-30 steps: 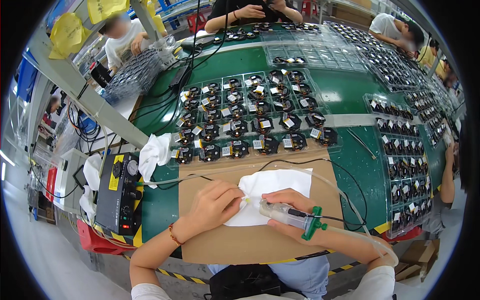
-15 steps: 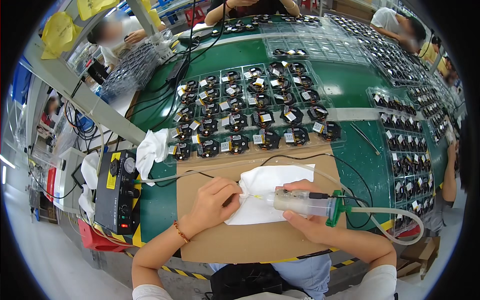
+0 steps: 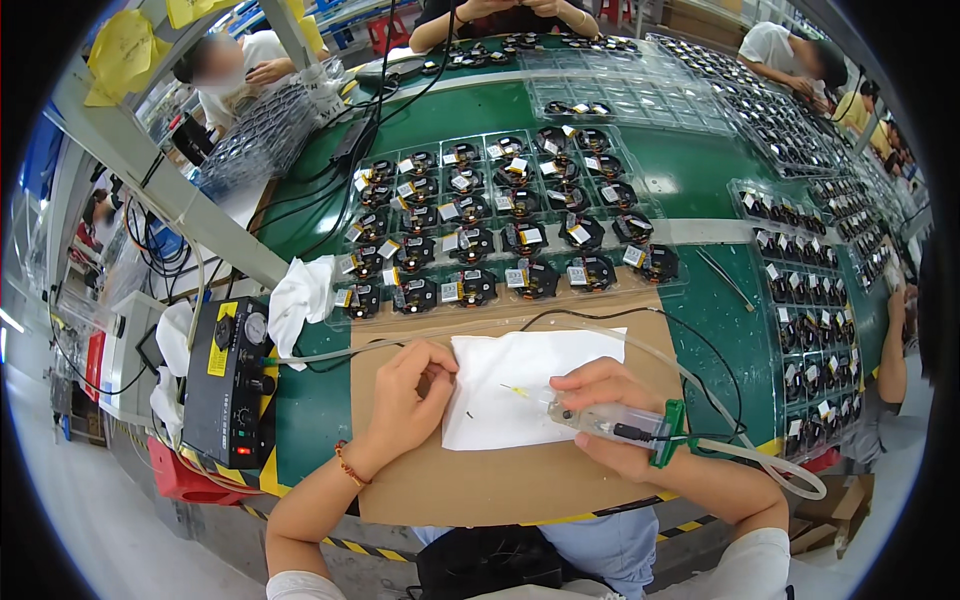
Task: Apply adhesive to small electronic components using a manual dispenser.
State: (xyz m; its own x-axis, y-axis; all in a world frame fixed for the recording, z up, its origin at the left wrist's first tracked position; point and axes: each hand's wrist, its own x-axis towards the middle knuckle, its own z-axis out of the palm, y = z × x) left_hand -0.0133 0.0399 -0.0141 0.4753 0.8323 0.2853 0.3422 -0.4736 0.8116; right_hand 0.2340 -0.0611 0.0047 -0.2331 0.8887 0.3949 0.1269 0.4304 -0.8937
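Observation:
My right hand [image 3: 610, 400] is wrapped round a clear dispensing syringe [image 3: 605, 421] with a green cap [image 3: 668, 433] and a hose at its back. Its thin yellow needle tip [image 3: 517, 391] points left over a white cloth [image 3: 490, 432], which lies flat with a small dark mark on it. Whether the tip touches the cloth I cannot tell. My left hand [image 3: 408, 397] rests at the cloth's left edge, fingers curled together. Its fingertips are partly hidden, so anything pinched there does not show. Both are above a brown cardboard sheet [image 3: 440, 485].
A clear tray [image 3: 500, 300] of round black parts with white labels stands behind the cardboard; more trays [image 3: 812, 320] fill the right. Tweezers [image 3: 725, 278] lie between them. A black control box [image 3: 228, 380] with a gauge and a crumpled cloth [image 3: 300, 300] are left. Co-workers sit around.
My left hand has moved left, away from the needle, and the cloth's gathered left side now lies flat. My right hand has tilted the syringe, lowering its green-capped end; the needle is clear of my fingers.

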